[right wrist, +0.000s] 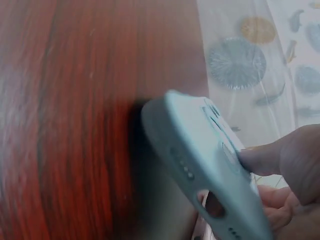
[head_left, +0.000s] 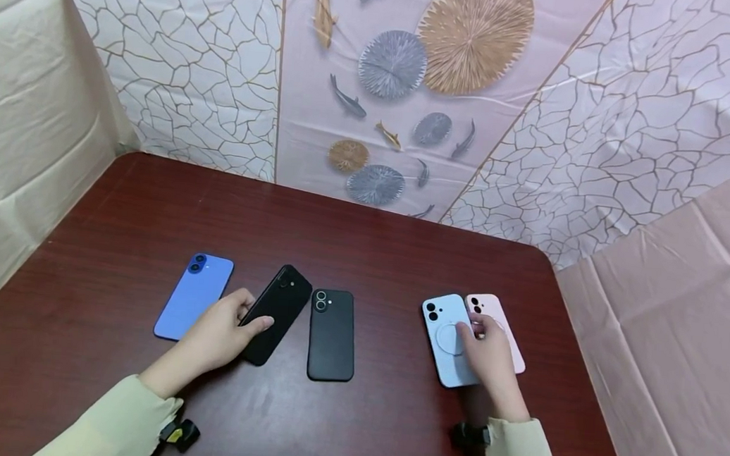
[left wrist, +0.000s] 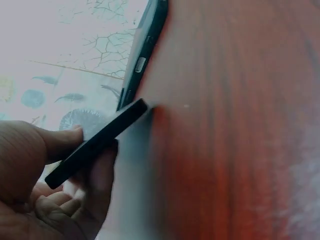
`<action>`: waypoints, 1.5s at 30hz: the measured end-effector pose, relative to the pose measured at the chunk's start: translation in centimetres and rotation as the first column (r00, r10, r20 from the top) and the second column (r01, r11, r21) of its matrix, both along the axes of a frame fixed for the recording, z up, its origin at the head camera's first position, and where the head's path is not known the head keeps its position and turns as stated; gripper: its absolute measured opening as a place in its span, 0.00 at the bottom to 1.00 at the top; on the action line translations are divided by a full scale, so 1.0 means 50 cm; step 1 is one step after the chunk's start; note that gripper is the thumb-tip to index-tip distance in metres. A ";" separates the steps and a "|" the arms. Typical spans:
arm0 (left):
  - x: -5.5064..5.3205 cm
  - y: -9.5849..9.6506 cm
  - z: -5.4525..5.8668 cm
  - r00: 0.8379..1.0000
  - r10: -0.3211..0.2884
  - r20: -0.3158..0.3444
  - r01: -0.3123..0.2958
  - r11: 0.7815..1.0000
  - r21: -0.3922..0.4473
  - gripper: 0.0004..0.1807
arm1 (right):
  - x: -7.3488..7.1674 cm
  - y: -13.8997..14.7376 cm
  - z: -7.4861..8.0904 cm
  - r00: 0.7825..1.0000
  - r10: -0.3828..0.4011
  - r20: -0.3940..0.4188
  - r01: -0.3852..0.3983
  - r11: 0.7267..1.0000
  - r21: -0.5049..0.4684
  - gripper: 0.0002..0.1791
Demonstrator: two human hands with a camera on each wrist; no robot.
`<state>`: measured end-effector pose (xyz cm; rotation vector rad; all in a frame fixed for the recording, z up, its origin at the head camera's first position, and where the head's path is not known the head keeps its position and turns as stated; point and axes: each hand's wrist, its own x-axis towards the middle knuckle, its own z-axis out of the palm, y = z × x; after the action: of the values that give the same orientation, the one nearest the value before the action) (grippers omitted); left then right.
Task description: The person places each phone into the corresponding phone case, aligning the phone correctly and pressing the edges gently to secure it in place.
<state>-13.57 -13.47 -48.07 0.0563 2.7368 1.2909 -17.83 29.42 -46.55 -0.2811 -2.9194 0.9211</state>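
My left hand (head_left: 220, 332) holds a black phone (head_left: 283, 314) by its edges, thumb on one face and fingers beneath. In the left wrist view this phone (left wrist: 100, 140) is edge-on, tilted above the table. My right hand (head_left: 492, 353) pinches a light blue phone case (head_left: 447, 368) with a ring on its back. In the right wrist view the case (right wrist: 200, 150) is tilted, its lower edge with a port opening facing the camera; whether a phone sits inside I cannot tell. Partly behind the right hand lies a pink phone case (head_left: 515, 351).
A blue phone (head_left: 191, 300) lies left of my left hand. Just right of the black phone rests a dark case or cased phone (head_left: 331, 346). The dark red wooden table (head_left: 395, 251) ends at patterned cloth (head_left: 211, 69) behind and plain cloth at both sides.
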 end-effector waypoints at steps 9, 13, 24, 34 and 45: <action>0.005 0.003 0.004 0.996 0.067 -0.053 -0.059 0.988 0.146 0.20 | -0.010 -0.031 0.008 0.984 -0.106 -0.140 0.083 0.983 -0.161 0.18; 0.005 0.012 0.007 0.993 0.086 -0.075 -0.063 0.960 0.272 0.19 | -0.017 -0.072 0.032 0.992 -0.103 -0.077 0.065 0.919 -0.390 0.21; 0.015 0.054 0.017 0.999 0.031 -0.029 -0.014 0.886 0.463 0.13 | -0.019 -0.216 0.068 0.992 0.113 0.055 -0.030 0.641 -0.767 0.15; 0.023 0.072 0.019 0.999 0.051 0.001 -0.046 0.881 0.471 0.14 | -0.002 -0.266 0.060 0.981 0.175 0.080 -0.031 0.552 -0.833 0.13; 0.033 0.079 0.019 0.997 0.076 -0.013 -0.059 0.867 0.494 0.12 | 0.016 -0.290 0.058 0.975 0.206 0.089 -0.024 0.489 -0.872 0.11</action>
<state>-11.94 -9.51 -47.13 0.0246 2.3712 1.9949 -17.05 14.93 -43.66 -0.2010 -2.3002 2.4799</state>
